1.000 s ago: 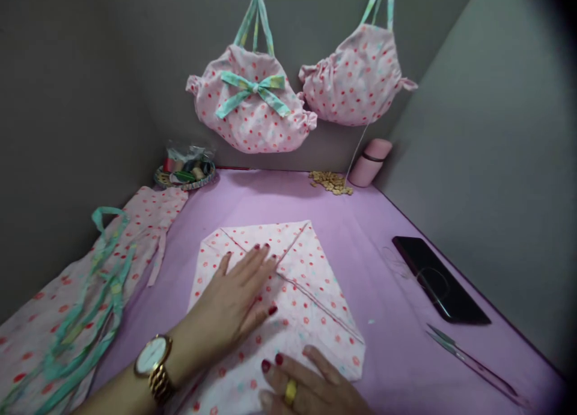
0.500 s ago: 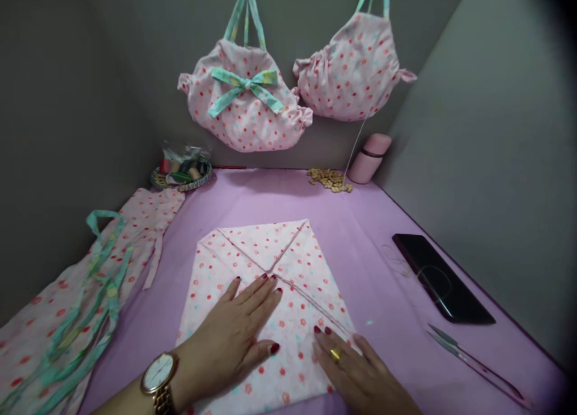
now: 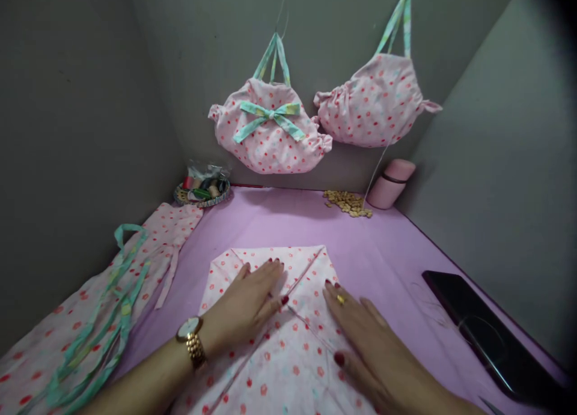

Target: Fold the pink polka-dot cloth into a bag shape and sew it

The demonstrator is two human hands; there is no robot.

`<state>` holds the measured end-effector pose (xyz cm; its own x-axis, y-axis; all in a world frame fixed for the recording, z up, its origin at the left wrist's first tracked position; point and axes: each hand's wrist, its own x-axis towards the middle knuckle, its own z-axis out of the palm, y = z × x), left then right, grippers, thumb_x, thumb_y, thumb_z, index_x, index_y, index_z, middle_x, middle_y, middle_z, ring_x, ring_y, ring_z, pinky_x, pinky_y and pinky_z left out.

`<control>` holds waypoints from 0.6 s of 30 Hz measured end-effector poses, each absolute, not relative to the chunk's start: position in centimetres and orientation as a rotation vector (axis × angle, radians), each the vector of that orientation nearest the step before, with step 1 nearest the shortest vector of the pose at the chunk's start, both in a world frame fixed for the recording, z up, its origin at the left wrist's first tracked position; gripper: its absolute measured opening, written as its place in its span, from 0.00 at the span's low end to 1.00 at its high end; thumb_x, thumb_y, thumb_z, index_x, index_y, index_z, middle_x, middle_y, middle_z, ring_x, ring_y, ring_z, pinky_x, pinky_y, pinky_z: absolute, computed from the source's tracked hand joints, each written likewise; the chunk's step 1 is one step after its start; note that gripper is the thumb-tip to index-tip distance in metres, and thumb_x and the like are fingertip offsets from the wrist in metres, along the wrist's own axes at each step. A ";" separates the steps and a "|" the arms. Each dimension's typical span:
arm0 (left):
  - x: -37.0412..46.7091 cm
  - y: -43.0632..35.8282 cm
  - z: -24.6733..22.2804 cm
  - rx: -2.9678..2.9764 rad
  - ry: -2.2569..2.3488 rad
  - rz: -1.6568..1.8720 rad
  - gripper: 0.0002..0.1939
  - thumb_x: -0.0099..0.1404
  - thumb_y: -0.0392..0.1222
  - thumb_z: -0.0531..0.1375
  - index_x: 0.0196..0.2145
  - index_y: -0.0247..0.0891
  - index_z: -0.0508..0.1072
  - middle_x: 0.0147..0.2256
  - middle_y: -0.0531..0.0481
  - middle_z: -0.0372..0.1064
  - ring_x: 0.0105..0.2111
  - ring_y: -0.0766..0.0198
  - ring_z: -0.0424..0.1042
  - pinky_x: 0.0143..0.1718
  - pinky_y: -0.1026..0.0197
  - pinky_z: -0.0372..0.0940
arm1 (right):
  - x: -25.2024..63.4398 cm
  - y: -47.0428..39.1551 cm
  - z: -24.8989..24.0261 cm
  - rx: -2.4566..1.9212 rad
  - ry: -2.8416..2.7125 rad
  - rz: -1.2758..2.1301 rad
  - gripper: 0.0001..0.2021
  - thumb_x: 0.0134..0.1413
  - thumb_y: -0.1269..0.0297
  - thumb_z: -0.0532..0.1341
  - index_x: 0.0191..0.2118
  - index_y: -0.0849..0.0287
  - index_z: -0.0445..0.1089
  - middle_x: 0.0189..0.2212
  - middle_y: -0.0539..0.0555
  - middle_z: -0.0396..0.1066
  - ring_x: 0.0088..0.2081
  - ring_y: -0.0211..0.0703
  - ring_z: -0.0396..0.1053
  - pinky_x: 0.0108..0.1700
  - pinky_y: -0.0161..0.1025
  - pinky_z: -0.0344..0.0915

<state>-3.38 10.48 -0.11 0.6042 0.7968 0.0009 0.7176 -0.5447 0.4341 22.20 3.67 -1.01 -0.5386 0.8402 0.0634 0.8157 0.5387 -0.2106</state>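
Observation:
A pink-white fabric (image 3: 279, 367) with red dots lies folded in front of me, its crease lines meeting in a V near the middle. Flat on its upper left part rests my left hand (image 3: 250, 298), fingers stretched out and pointing away from me. My right hand (image 3: 360, 325) presses along the right edge with its fingers extended and thumb spread. Neither hand grips anything.
Left, more dotted fabric (image 3: 155, 229) lies under green straps (image 3: 121, 319). A thread basket (image 3: 205, 202), beige pieces (image 3: 347, 202) and a pink bottle (image 3: 391, 185) stand at the back. Two dotted bags (image 3: 270, 154) hang above. A black phone (image 3: 491, 337) lies right.
Both hands have slid forward over the fabric, towards its far edge. My view has shifted, so the surroundings sit lower and further right; the scissors at right are almost out of frame.

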 end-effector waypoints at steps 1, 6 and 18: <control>-3.9 11.4 0.1 2.403 1.262 0.357 0.27 0.68 0.51 0.41 0.61 0.40 0.50 0.63 0.45 0.46 0.62 0.57 0.45 0.60 0.41 0.40 | 22.3 5.0 -0.6 -1.440 -2.575 0.224 0.32 0.61 0.55 0.47 0.65 0.54 0.29 0.64 0.56 0.37 0.63 0.54 0.40 0.58 0.60 0.50; -8.2 16.2 0.1 2.082 1.590 0.713 0.24 0.61 0.35 0.49 0.55 0.32 0.61 0.54 0.41 0.63 0.53 0.59 0.62 0.55 0.55 0.56 | 21.9 12.5 -0.8 -1.546 -2.327 0.248 0.30 0.62 0.54 0.39 0.64 0.69 0.43 0.63 0.62 0.43 0.63 0.48 0.44 0.60 0.51 0.50; -9.6 17.3 -1.3 2.058 1.853 0.660 0.08 0.58 0.34 0.54 0.31 0.38 0.73 0.34 0.47 0.71 0.39 0.58 0.68 0.43 0.56 0.62 | 20.9 15.1 -4.6 -1.652 -2.603 0.070 0.30 0.62 0.50 0.40 0.65 0.58 0.40 0.64 0.53 0.39 0.64 0.47 0.40 0.60 0.58 0.46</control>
